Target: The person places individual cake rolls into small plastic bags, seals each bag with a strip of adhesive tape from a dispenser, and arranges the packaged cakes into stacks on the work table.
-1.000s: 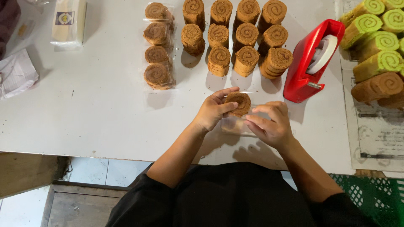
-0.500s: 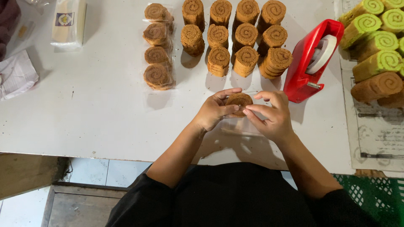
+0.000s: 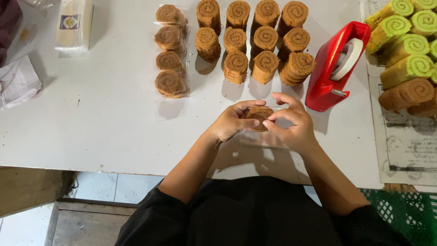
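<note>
Gripping roll slice (image 3: 259, 116), both hands (image 3: 266, 124)

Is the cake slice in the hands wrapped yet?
Cannot tell: both hands cover most of the slice; clear film lies beneath.

Small bakery packing table (image 3: 91, 114): rows of roll cake slices (image 3: 255, 41), red tape dispenser (image 3: 334, 68).
</note>
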